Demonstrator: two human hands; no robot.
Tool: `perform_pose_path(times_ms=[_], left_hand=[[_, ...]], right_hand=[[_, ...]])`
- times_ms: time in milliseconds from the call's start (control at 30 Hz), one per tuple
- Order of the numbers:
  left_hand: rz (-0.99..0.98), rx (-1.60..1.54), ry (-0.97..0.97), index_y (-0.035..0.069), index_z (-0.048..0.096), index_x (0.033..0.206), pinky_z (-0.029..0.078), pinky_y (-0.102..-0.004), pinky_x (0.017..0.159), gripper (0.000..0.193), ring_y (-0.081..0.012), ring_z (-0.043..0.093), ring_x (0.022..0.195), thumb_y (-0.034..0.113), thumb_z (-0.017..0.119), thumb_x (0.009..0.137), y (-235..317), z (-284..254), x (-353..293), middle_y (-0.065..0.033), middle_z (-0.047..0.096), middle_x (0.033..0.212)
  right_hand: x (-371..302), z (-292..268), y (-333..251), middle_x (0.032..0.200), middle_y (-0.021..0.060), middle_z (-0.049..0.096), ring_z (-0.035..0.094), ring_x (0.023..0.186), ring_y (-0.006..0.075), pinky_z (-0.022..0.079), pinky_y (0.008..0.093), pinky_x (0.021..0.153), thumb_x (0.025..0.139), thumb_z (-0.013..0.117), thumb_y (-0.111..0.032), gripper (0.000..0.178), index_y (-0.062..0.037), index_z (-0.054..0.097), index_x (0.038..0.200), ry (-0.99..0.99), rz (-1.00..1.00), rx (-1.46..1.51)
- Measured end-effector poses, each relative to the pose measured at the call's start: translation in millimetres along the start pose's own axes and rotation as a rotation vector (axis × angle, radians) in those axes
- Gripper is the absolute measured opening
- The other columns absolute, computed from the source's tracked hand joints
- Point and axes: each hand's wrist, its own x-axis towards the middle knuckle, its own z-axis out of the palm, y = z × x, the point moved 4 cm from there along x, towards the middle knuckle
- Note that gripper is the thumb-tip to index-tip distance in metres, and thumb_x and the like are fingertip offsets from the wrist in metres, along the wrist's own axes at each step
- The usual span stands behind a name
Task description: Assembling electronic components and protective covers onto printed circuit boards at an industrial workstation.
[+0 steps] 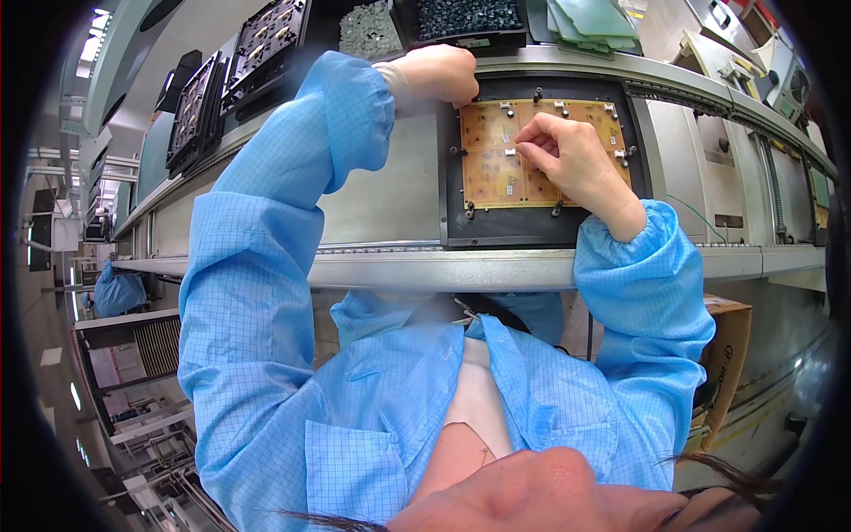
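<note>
On the grey metal table of a factory line, a tan circuit board sits in a black tray, right hand fingers pinched on it, left hand fisted beside bins, a brown carton below.

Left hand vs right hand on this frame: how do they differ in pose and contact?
The left hand is curled in a loose fist at the top-left corner of the black rectangular carrier frame, off the yellow-tan circuit board. The right hand lies over the board, fingertips pinched down on its surface. Whether either holds a part is hidden. Both are bare, coming out of light-blue checked sleeves.
</note>
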Motion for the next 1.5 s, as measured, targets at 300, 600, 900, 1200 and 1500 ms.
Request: perform_pose_path(times_ms=[300,600,900,1200,1500], left_hand=[[0.085,-0.142,0.401,0.005,0.071,0.088,0.054,-0.0442,0.078,0.034,-0.0337,0.068,0.09,0.039,0.071,0.087,-12.7,17.4,-44.8,-0.0146,0.072,0.09],[-0.132,-0.782,0.519,0.003,0.059,0.098,0.05,-0.0337,0.068,0.038,-0.0185,0.061,0.073,0.031,0.076,0.079,-23.8,93.1,-41.5,-0.0055,0.062,0.077],[-0.162,-0.773,0.485,0.002,0.058,0.11,0.051,-0.0411,0.085,0.048,-0.0324,0.066,0.099,0.031,0.075,0.075,-34.5,80.9,-54.8,-0.0158,0.069,0.1],[-0.165,-0.834,0.719,0.0,0.059,0.102,0.047,-0.028,0.066,0.033,-0.0124,0.054,0.069,0.019,0.074,0.079,-23.4,80.0,-52.9,-0.0023,0.057,0.074],[-0.1,-0.876,0.702,0.003,0.059,0.106,0.047,-0.0306,0.065,0.033,-0.0137,0.055,0.07,0.021,0.074,0.082,-4.7,61.6,-61.4,-0.0027,0.058,0.075]], right_hand=[[-1.9,-10.5,11.2,0.095,0.0091,0.073,0.07,0.086,0.0133,0.058,0.0257,0.079,0.098,0.064,-0.01,0.022,0.0041,0.068,0.113,-0.176,0.143,0.467],[-19.6,-18.9,-9.5,0.102,0.0115,0.072,0.071,0.091,0.0168,0.058,0.0271,0.082,0.096,0.066,-0.009,0.024,0.0053,0.066,0.116,-0.257,0.257,0.698],[-31.7,-48.8,-3.8,0.1,0.0097,0.071,0.071,0.091,0.0163,0.058,0.0276,0.084,0.093,0.07,-0.008,0.022,0.0044,0.068,0.111,-0.191,0.267,0.596],[-3.8,-54.0,10.6,0.099,0.0045,0.068,0.067,0.09,0.0123,0.055,0.0242,0.084,0.091,0.069,0.0,0.013,0.0044,0.07,0.103,-0.127,-0.063,0.175],[-8.6,-50.9,-13.2,0.094,0.005,0.071,0.066,0.086,0.0105,0.053,0.0232,0.076,0.085,0.071,0.003,0.022,-0.0013,0.069,0.107,-0.142,-0.024,-0.063]])
